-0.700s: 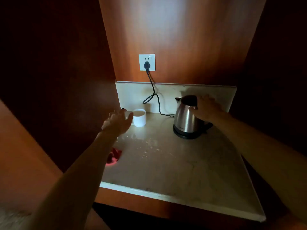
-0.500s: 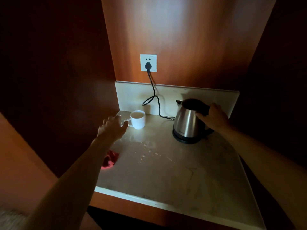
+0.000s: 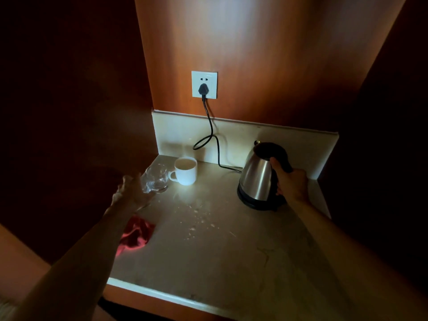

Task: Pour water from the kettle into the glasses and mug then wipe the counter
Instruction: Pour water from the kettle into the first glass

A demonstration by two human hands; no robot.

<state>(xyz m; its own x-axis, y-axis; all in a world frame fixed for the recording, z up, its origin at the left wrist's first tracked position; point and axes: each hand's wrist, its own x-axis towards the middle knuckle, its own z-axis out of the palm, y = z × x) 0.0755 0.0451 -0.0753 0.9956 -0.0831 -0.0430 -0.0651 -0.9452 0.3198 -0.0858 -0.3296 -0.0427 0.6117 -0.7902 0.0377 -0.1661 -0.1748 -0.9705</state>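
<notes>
Fingers (image 3: 275, 163) of the right hand (image 3: 293, 184) clenched the kettle (image 3: 258, 179) handle; left hand (image 3: 132, 193) hung loosely spread beside a glass (image 3: 157, 179). Mug (image 3: 186, 171) and red cloth (image 3: 136, 235) sat on the wet bench (image 3: 220, 251) in a dim wooden alcove.

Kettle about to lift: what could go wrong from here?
1. The kettle is gripped by the right hand alone; its cord trails behind the mug and could snag.
2. The glasses crowd the mug; the left hand could knock one.

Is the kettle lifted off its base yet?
No, the kettle sits on its base on the counter, the right hand gripping its handle.
</notes>
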